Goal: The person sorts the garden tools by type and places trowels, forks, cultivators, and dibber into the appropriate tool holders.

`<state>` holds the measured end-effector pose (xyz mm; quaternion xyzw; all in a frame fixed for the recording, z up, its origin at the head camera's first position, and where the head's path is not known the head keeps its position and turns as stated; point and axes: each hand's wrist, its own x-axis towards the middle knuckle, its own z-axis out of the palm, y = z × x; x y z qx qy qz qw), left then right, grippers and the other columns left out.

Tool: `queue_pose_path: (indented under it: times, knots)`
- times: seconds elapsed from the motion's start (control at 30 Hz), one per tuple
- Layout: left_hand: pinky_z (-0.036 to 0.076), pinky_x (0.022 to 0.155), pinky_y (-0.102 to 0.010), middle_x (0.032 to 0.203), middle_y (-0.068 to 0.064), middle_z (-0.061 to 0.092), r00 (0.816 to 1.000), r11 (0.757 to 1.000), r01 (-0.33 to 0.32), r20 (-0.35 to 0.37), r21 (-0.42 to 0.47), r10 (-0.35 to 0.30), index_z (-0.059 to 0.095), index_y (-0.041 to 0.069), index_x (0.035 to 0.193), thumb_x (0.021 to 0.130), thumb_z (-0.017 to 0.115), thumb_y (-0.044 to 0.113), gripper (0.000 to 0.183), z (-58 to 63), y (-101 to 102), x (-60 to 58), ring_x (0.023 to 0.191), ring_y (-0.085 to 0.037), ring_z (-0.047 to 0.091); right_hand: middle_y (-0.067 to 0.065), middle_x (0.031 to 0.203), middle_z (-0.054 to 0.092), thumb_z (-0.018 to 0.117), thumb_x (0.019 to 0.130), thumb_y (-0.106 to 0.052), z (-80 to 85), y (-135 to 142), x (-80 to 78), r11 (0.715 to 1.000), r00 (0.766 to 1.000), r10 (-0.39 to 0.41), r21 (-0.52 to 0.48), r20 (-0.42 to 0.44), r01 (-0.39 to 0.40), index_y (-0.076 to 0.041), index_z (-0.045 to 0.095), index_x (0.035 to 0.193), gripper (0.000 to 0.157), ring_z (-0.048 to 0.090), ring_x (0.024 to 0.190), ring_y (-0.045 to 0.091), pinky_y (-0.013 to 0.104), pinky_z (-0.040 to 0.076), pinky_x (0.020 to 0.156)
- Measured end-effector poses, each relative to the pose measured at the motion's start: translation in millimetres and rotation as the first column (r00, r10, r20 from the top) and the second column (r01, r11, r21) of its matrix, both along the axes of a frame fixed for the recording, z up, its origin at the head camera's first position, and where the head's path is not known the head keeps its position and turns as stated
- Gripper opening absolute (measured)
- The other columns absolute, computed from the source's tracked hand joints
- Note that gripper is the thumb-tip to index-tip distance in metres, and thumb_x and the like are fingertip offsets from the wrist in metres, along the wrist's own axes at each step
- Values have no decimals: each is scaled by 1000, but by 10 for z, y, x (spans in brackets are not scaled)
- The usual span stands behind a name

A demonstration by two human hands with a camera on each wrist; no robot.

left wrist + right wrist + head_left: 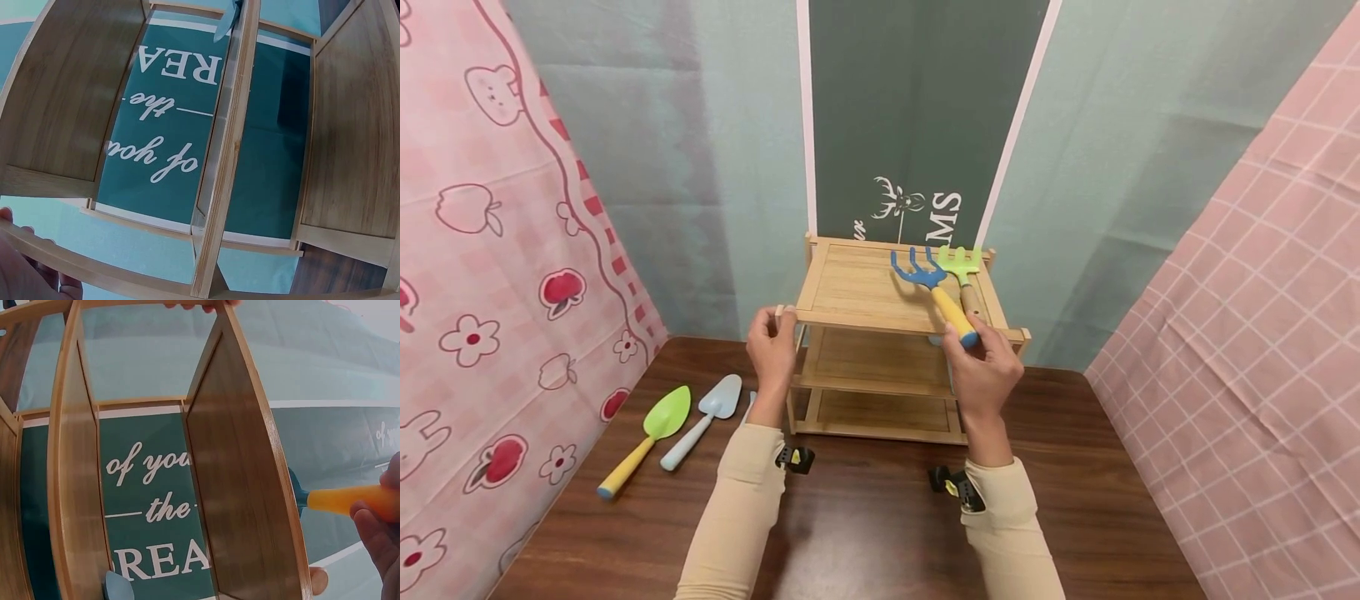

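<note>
In our right hand [983, 371] we are pinching the blue fork [947, 306] by its handle end, prongs pointing forward-left over the shelf [857, 287], left of the green fork [960, 266], while our left hand [772, 350] is gripping the shelf's near left corner.

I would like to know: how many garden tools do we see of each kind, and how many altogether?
Trowels: 2 (green trowel, pale blue trowel)
Hand rakes: 2 (blue rake, green rake)
Partly hidden, kind unclear: 2 (pale blue sliver beside the rack, pale blue piece inside it)
Total: 6
</note>
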<state>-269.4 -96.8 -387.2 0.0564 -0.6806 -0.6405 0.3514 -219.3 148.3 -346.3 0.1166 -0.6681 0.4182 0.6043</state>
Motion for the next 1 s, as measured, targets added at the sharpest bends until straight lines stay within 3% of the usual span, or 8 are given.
queue_pose_path:
  times: [0.3, 0.6, 0.8, 0.93, 1.0]
  knots:
    - [32, 63, -32, 68, -3, 43, 1000, 1000, -6, -1, -6, 6, 56, 5, 80, 88, 60, 24, 21, 10, 6, 2, 65, -17, 41, 14, 78, 68, 74, 74, -17, 97, -62, -61, 993, 989, -76, 103, 129, 63, 1, 72, 95, 29, 61, 60, 22, 32, 47, 54]
    - [33, 64, -32, 69, -3, 44, 1000, 1000, -5, 0, -5, 5, 57, 6, 80, 88, 60, 25, 21, 13, 1, 3, 67, -17, 41, 18, 76, 67, 73, 71, -10, 148, -111, -202, 996, 994, -32, 91, 102, 23, 8, 71, 88, 24, 61, 58, 26, 36, 48, 52]
    - [33, 65, -32, 70, -3, 45, 1000, 1000, -4, 1, 2, 4, 57, 6, 80, 87, 61, 26, 22, 11, -13, 3, 68, -17, 42, 18, 76, 67, 74, 71, -11, 203, -140, -247, 994, 990, -34, 109, 136, 20, 8, 71, 87, 25, 63, 59, 27, 39, 49, 52]
    - [33, 65, -32, 70, -2, 45, 1000, 1000, -2, 6, 3, 2, 58, 5, 82, 87, 61, 26, 21, 14, -13, 5, 68, -17, 42, 19, 78, 67, 74, 72, -12, 262, -147, -226, 991, 976, -50, 128, 210, 23, 8, 71, 87, 25, 63, 62, 28, 40, 49, 55]
    - [33, 65, -32, 70, -2, 45, 1000, 1000, 0, 6, 2, 0, 58, 5, 82, 87, 61, 25, 21, 15, -11, 8, 68, -17, 42, 19, 81, 67, 75, 73, -13, 303, -155, -185, 993, 955, -34, 122, 294, -2, 7, 71, 90, 27, 65, 66, 28, 39, 51, 57]
